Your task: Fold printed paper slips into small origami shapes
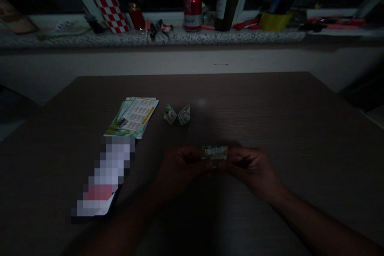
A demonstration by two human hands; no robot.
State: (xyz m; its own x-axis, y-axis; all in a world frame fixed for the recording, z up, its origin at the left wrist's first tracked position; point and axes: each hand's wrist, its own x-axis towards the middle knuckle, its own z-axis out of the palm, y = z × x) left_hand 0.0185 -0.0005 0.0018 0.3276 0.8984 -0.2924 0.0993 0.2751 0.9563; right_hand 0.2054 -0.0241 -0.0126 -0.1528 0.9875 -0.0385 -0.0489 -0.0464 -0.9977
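Note:
Between my two hands is a small folded piece of printed paper (215,152), green and white with an orange strip. My left hand (183,164) pinches its left side, thumb in front. On its right side my right hand (252,168) grips it the same way, and the two thumbs nearly meet at the lower edge. Beyond my left hand, two small folded paper pieces (170,114) with pointed tips stand side by side on the table. To their left lies a stack of printed calendar sheets (135,116).
A phone with a blurred, lit screen (105,176) lies on the brown table (285,120) at left. Behind, a granite sill (168,40) bears a red can (192,12), a dark bottle (226,4), a red-and-white checked cylinder (108,8) and a yellow container (275,21).

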